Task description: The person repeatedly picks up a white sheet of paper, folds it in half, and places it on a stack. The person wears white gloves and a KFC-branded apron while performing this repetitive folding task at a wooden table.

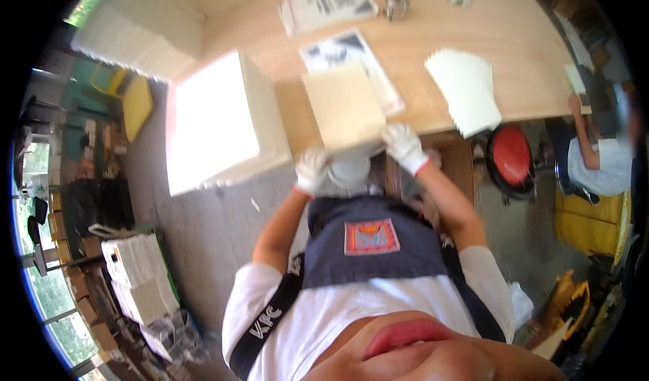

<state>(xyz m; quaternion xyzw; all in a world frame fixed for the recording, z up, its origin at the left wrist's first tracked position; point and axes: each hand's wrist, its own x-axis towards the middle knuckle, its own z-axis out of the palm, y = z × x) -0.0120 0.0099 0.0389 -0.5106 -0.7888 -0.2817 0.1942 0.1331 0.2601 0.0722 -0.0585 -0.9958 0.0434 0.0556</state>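
A cream rectangular sheet or thin stack of paper (343, 104) lies at the near edge of the wooden table, partly over a printed sheet (383, 84). My left hand (313, 170), in a white glove, is at its near left corner, with the fingers closed on the edge. At the near right corner, my right hand (404, 146), gloved too, pinches the paper between thumb and fingers. Motion blur softens the fingertips. A tall stack of white paper (215, 114) stands left of the cream sheet. Fanned white sheets (462, 89) lie to its right.
More printed sheets (328, 8) and a small metal-and-brown object (395, 4) lie farther back on the table (260, 16). Another large paper stack (145, 26) is at the far left. A red-topped stool (512, 157) stands below the right edge, near a seated co-worker (598, 155).
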